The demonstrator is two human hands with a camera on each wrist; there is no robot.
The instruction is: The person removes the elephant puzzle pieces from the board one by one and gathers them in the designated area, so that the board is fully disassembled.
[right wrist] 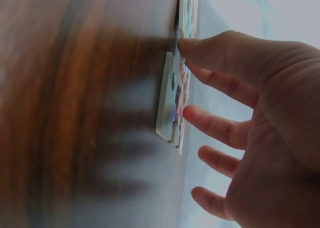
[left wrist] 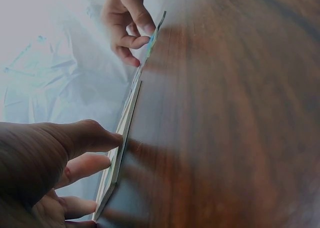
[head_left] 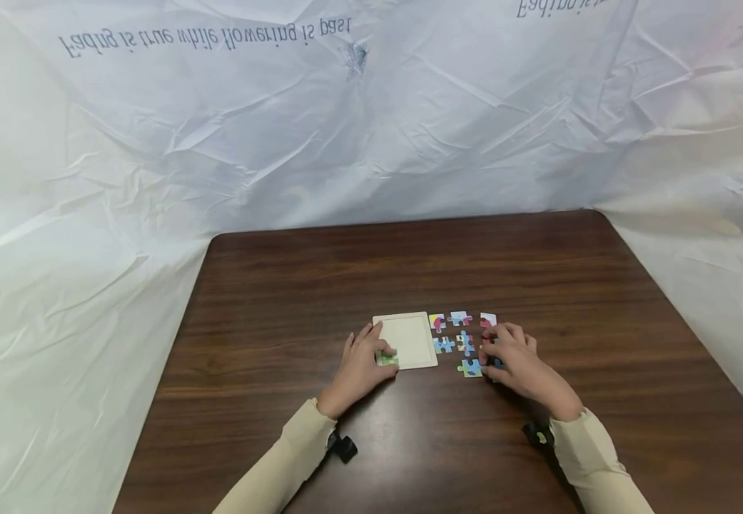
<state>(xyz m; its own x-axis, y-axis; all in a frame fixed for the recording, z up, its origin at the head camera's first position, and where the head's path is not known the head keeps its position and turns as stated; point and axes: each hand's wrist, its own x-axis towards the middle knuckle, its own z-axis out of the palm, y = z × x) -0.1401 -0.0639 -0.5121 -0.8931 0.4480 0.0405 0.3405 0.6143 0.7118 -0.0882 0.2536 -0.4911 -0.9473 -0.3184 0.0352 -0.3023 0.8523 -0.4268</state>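
Note:
A pale square puzzle tray [head_left: 410,341] lies on the table, with a green puzzle piece [head_left: 389,359] in its near left corner. My left hand [head_left: 365,364] rests on the tray's left side. Its thumb touches the near rim and a bent finger reaches over the green piece, partly hiding it. To the right, my right hand [head_left: 519,360] pinches a blue-green jigsaw piece [head_left: 472,368] by its right edge, between thumb and forefinger. In the right wrist view, the other fingers [right wrist: 217,160] spread above the nearby pieces. Red and blue pieces are partly hidden under this hand.
Several loose jigsaw pieces [head_left: 465,343] lie in rough rows right beside the tray. One yellow and pink piece [head_left: 437,323] sits close to its right rim. The dark wooden table [head_left: 281,300] meets a hanging white sheet [head_left: 371,143] at the back and sides.

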